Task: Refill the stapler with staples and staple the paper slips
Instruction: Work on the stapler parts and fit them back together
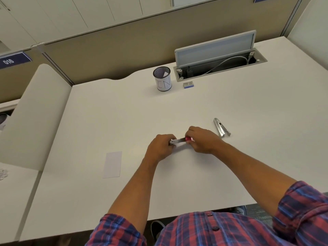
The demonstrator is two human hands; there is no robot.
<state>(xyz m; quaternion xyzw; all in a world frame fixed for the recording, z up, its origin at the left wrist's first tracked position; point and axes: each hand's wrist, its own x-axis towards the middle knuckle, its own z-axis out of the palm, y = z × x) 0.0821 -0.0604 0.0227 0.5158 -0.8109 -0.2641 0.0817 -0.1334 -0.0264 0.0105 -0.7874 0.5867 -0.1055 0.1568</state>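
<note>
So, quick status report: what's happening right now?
Both hands, left and right, grip the stapler. Paper slip lies untouched. Nothing blocking.

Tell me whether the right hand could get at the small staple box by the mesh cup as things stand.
Probably yes, but not at once: the right hand grips the stapler together with the left hand. The desk between it and the staple box shows nothing in the way, though the box lies far back.

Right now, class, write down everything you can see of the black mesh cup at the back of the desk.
The black mesh cup stands upright on the white desk, near its far edge. It is round and open-topped, of fine dark mesh, with a white paper label round its lower part, hand-lettered "IN". A white slip shows inside. A small blue staple box lies to its right, apart. No hand touches it.
</note>
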